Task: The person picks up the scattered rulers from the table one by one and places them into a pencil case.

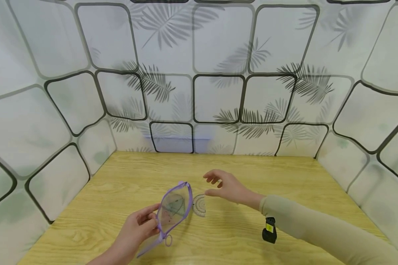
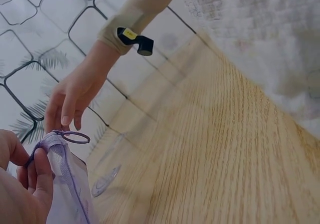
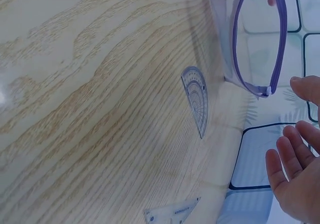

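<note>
My left hand [image 1: 136, 228] pinches the rim of a see-through pouch [image 1: 175, 210] with purple zipped edges. Its mouth gapes open, tilted above the table, and a small ring hangs from one end, clearest in the left wrist view. Through it shows a dim greyish shape that I cannot name. Just right of the pouch, a clear protractor [image 1: 199, 205] lies flat on the wood. My right hand [image 1: 230, 186] hovers past the protractor with fingers loosely bent and apart, holding nothing. A clear plastic piece with a printed scale [image 3: 172, 213] lies partly cut off in the right wrist view.
The wooden table [image 1: 285, 176] runs back to walls hung with patterned cloth [image 1: 215, 99]. A black strap-on device [image 1: 269, 230] with a yellow label sits at the right sleeve.
</note>
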The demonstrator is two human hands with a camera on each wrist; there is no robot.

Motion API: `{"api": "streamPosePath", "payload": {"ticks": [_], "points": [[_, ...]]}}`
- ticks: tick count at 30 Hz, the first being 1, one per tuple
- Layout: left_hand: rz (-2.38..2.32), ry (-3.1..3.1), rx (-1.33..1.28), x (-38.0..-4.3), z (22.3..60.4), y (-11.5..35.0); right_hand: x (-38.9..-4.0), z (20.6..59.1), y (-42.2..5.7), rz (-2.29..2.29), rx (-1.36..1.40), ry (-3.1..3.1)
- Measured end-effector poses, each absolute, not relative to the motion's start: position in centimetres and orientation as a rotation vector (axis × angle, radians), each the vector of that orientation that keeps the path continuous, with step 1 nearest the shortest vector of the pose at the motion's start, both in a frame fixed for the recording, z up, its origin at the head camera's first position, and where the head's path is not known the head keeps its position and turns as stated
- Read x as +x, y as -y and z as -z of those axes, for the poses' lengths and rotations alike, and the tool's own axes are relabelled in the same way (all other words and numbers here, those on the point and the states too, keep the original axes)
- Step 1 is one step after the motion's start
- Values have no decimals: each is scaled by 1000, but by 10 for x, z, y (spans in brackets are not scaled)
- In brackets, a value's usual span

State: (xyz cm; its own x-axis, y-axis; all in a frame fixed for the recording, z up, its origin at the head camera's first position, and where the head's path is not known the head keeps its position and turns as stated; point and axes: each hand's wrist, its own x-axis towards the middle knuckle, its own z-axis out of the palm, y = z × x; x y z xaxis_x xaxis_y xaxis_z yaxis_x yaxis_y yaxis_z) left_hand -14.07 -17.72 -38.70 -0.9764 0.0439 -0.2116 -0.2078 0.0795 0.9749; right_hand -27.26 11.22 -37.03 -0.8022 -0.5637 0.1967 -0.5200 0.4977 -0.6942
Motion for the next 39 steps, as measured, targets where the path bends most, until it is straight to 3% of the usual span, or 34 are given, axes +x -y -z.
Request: {"api": "streamPosePath", "payload": {"ticks": [25, 39], "points": [[-2065, -2200, -293, -143, 390, 176, -289, 376, -140, 1223, -902, -2728], [-2035, -2169, -232, -144, 391, 180, -305, 387, -159, 1030, -984, -2816]]}}
